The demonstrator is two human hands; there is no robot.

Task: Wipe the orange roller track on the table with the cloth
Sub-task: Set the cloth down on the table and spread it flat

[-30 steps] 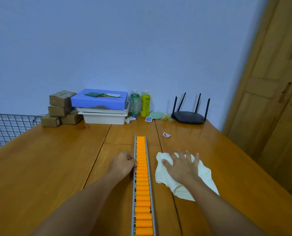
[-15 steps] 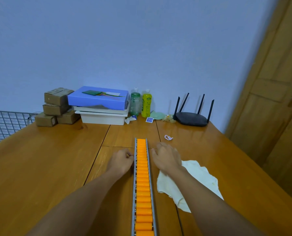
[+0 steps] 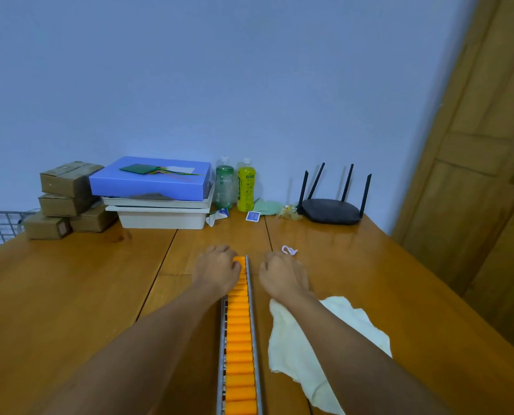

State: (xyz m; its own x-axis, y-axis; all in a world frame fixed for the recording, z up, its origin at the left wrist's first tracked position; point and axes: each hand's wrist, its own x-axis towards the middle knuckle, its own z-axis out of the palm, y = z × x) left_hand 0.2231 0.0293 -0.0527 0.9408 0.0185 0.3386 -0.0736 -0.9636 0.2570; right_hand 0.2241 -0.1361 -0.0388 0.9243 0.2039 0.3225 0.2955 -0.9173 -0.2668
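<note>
Both hands' fingers curl at the orange roller track's far end, grip unclear, cloth lying beside

Orange roller track: long, narrow, framed by grey metal side rails, packed with short orange rollers set crosswise. Lay flat on the wooden table, running straight from the near edge of view toward the far wall (far end partly covered). Cloth: pale cream, crumpled, spread loosely on the table just right of the track, apart from the rollers.
</note>
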